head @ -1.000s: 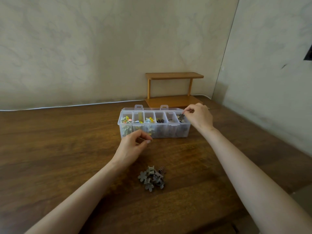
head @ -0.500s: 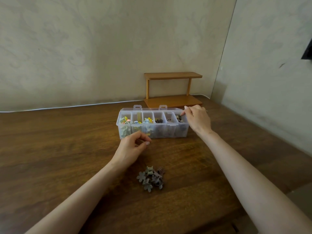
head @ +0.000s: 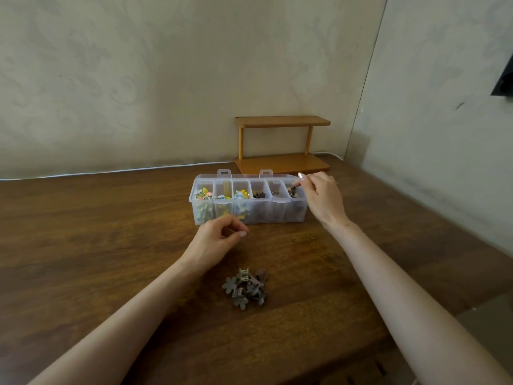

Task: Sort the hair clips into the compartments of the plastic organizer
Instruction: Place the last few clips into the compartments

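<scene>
The clear plastic organizer (head: 277, 202) stands on the table with its lid open and a row of compartments. The left three hold colourful clips (head: 204, 194), the fourth holds dark brown clips (head: 258, 195), and the rightmost holds brown clips (head: 293, 191). My right hand (head: 322, 198) hovers over the rightmost compartment, fingers spread, fingertips just above those clips. My left hand (head: 216, 240) rests near the organizer's front wall, fingers curled against the thumb with nothing visible in them. A pile of grey and mauve flower-shaped clips (head: 245, 287) lies on the table near me.
A small wooden two-tier shelf (head: 281, 147) stands behind the organizer against the wall. A white cable (head: 111, 170) runs along the table's back edge. The wooden table (head: 97, 232) ends at a wall on the right.
My right hand has drawn slightly back and its fingers have spread above the rightmost compartment, where a brown clip now lies. My left hand has barely moved.
</scene>
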`<state>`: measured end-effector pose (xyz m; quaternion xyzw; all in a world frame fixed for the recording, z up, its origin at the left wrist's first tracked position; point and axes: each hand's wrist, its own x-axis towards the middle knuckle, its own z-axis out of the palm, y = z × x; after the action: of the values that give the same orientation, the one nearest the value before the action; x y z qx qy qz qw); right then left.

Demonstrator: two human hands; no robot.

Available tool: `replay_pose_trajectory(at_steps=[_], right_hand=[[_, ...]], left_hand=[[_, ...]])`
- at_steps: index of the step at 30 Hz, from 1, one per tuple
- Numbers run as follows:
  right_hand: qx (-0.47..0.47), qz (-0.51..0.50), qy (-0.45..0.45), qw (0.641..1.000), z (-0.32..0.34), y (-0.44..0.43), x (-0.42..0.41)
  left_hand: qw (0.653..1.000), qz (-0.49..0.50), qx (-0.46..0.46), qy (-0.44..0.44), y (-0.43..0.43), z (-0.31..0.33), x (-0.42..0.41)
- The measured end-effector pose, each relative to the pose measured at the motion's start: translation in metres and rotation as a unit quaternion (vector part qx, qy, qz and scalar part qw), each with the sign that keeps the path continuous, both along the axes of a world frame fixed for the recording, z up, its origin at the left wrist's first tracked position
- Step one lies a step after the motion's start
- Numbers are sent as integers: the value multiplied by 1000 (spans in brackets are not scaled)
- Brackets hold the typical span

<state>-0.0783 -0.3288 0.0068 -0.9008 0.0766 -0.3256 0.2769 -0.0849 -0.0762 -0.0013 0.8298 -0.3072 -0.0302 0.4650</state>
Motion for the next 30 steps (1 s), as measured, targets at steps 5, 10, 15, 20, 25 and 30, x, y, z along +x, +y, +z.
replay_pose_trajectory(at_steps=[5,10,15,20,25,30], right_hand=[[3,49,-18,999,2,22,-23],[-39,45,-43,997,-8,41,-46],[-21,51,-66,996,-15,44,-49],[-7,60,-70,996,-18,45,-49],[13,76,-71,994,-19,43,-51],[28,90,-71,993,-17,47,-52]], left_hand=[[984,-98,110,101,6,15,-2],[939,-233,198,160,18,27,-7],[902,-240,347,94,17,30,-14],[885,-167,433,-47,5,24,-27],[904,-90,402,-111,-7,16,-36],[947,-15,299,-114,-18,1,-34]])
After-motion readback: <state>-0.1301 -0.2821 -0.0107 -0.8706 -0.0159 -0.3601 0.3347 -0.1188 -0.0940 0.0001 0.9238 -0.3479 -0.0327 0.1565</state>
